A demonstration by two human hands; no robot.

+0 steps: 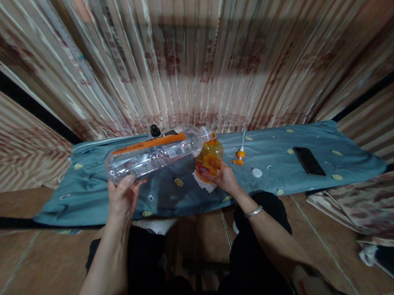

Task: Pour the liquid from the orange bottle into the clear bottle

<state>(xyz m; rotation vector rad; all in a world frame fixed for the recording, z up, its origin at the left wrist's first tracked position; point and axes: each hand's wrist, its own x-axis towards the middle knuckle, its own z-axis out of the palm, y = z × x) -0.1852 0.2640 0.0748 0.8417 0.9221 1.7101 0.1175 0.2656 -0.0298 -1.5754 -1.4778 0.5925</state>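
Observation:
My left hand (123, 196) is closed round the base end of a large clear plastic bottle (151, 156) with an orange label. The bottle is tipped nearly level, its neck pointing right. Its mouth is at the top opening of an orange bottle (210, 160), which looks upright. My right hand (222, 178) grips that orange bottle low on its right side. Beneath the orange bottle lies a white scalloped mat (208, 186). Whether liquid is flowing between the two I cannot tell. An orange pump top (239, 156) with a white tube lies to the right.
A white round cap (257, 173) lies right of my right hand, and a black phone (309, 161) is farther right. Behind the clear bottle sits a small black object (154, 130). A blue-green cloth (355, 150) covers the low table, with a striped curtain (193, 68) behind it.

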